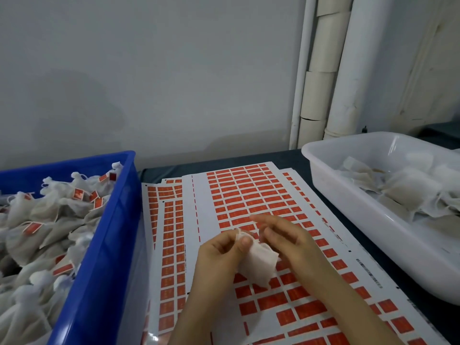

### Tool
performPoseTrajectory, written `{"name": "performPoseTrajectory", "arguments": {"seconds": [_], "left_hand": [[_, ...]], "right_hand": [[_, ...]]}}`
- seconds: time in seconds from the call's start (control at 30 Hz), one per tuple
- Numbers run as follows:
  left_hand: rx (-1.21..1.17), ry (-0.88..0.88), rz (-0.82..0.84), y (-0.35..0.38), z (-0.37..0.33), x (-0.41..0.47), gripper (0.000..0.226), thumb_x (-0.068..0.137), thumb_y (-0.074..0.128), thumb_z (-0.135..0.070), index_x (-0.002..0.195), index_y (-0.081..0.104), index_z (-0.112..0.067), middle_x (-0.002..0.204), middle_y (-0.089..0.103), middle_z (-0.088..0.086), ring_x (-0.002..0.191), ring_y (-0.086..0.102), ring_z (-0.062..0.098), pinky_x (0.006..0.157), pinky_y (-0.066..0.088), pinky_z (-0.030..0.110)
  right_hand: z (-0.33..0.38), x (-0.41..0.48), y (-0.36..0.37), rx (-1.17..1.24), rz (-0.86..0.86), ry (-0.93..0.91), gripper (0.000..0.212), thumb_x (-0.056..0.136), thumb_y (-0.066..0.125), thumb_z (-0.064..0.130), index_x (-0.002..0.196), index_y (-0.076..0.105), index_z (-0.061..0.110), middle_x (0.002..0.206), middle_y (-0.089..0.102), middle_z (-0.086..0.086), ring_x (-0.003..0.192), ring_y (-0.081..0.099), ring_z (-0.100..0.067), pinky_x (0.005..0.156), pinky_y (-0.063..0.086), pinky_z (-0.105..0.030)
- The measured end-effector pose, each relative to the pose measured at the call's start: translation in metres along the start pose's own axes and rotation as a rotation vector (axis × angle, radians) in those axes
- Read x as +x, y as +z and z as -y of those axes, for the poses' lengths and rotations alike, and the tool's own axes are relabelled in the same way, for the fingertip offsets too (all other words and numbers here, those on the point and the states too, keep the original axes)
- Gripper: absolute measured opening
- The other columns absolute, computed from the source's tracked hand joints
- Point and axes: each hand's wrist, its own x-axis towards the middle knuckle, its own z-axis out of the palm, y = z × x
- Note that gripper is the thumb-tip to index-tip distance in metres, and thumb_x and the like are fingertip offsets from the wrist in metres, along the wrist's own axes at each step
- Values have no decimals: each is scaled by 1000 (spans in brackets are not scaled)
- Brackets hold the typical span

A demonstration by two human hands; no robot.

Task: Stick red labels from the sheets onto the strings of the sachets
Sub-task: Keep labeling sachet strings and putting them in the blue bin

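A white sachet (258,266) hangs over the label sheets (249,195) in the middle of the table. My left hand (221,250) pinches its gathered top and string between thumb and fingers. My right hand (281,235) is beside it on the right, fingers stretched forward and slightly blurred, touching the sachet's upper edge; I cannot tell if it holds a label. The sheets carry rows of red labels, with several gaps where labels are gone.
A blue crate (109,235) on the left holds several sachets with red labels on their strings. A white tub (348,195) on the right holds unlabelled sachets. White pipes (321,70) run up the wall behind.
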Motion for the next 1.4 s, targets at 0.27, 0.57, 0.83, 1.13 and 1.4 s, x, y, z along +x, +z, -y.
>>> {"name": "performPoseTrajectory", "arguments": {"seconds": [0.27,0.57,0.83,1.13,1.4], "left_hand": [[-12,-113,220,1,8,0,35,71,45,-56,86,74,-42,89,73,-10,91,67,14,81,52,24],[-117,-139,228,4,12,2,31,75,50,-45,77,75,-27,82,74,-6,86,68,17,78,52,27],[97,-105,250,6,3,-4,34,66,40,-75,88,56,-54,86,58,-33,81,58,-6,51,42,3],[301,148,249,17,21,-7,94,61,78,-33,113,6,-65,101,28,-48,99,54,6,68,52,8],[196,107,-37,14,11,-1,10,91,50,-40,86,59,-42,83,62,-34,85,56,-16,52,44,2]], "right_hand": [[0,-1,-2,-46,120,-42,26,93,49,13,95,67,32,103,64,22,100,57,5,77,47,-9],[-2,-1,-3,10,101,15,17,88,58,18,87,68,32,85,69,16,81,65,-4,71,51,-14],[-13,3,-1,-141,-61,38,14,88,56,27,78,63,33,77,65,22,78,60,7,62,45,-2],[-15,1,6,-197,-276,2,14,90,52,28,76,51,31,69,59,15,69,57,9,53,42,-3],[-16,0,4,-136,-303,18,15,90,48,32,77,51,28,61,55,9,56,54,3,51,44,-6]]}}
